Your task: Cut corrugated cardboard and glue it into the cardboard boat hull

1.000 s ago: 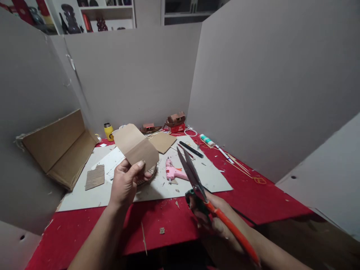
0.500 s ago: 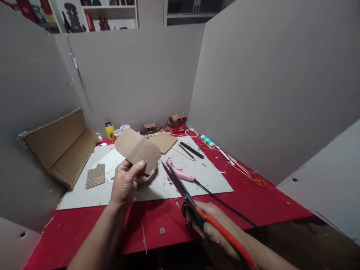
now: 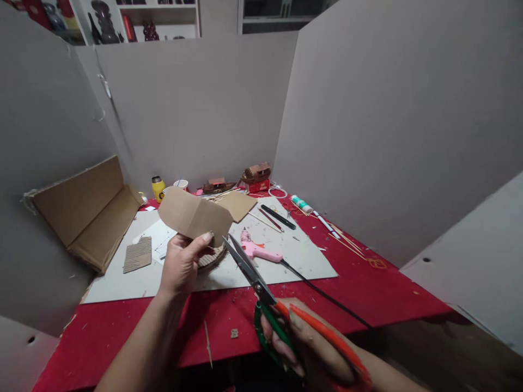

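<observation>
My left hand [image 3: 184, 262] pinches a brown piece of cardboard [image 3: 194, 215] with rounded corners and a crease across its middle, holding it up over the table. In my right hand [image 3: 300, 337] are scissors [image 3: 251, 275] with one orange and one green handle. Their blades are slightly parted, and the tips point at the lower right edge of the cardboard, close to it. Partly hidden behind my left hand lies a round corrugated cardboard piece [image 3: 213, 261]. A pink glue gun [image 3: 261, 250] rests just beyond the scissors.
A white board [image 3: 310, 261] covers part of the red tablecloth [image 3: 359, 294]. On it lie a corrugated scrap [image 3: 138, 255], a cardboard sheet [image 3: 241, 206] and a black pen [image 3: 278, 216]. Model boats [image 3: 256, 173] and a yellow bottle [image 3: 157, 188] stand behind. Folded cardboard [image 3: 90, 212] leans left.
My right hand has moved the scissors up and left, bringing the tips near the cardboard, and the handles have spread. The cardboard has tilted and shifted slightly left in my left hand.
</observation>
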`<act>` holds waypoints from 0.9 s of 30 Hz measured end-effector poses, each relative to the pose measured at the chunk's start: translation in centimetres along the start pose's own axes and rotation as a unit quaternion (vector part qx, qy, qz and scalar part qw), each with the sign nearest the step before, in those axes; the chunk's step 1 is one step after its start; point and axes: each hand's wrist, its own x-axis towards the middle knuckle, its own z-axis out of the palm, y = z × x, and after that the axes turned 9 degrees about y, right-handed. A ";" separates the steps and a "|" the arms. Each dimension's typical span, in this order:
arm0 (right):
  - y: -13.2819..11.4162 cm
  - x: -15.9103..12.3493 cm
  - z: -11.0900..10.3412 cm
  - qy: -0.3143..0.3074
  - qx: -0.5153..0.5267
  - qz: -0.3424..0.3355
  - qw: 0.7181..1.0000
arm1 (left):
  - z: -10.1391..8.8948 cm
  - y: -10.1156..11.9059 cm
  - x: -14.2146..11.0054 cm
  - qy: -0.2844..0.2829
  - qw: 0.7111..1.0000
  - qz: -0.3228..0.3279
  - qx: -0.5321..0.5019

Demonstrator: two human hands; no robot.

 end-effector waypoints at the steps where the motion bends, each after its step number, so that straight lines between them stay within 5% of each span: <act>1: 0.2 0.0 0.1 -0.001 0.014 -0.003 1.000 | 0.0 0.0 0.1 -0.002 1.000 0.002 0.004; 8: 0.2 0.0 0.1 0.011 0.040 -0.004 0.999 | -0.3 -0.3 -0.1 -0.006 0.997 0.035 0.066; 10: -0.2 0.0 0.0 0.041 0.050 -0.023 0.998 | -0.4 -0.5 -0.5 0.012 0.986 0.117 0.122; 13: -1.3 0.1 0.1 0.109 0.105 -0.049 0.987 | -0.7 -0.8 -1.0 0.029 0.931 0.295 0.211; 19: -4.4 1.5 0.4 0.213 0.160 -0.099 0.959 | -1.6 -2.0 -0.8 -0.098 0.777 0.548 0.294; 23: -5.7 2.7 0.2 0.235 0.126 -0.171 0.949 | -1.5 -2.8 -1.3 -0.158 0.742 0.575 0.306; 27: -6.0 3.4 0.4 0.272 0.112 -0.183 0.938 | -1.0 -2.8 -2.2 -0.174 0.777 0.503 0.336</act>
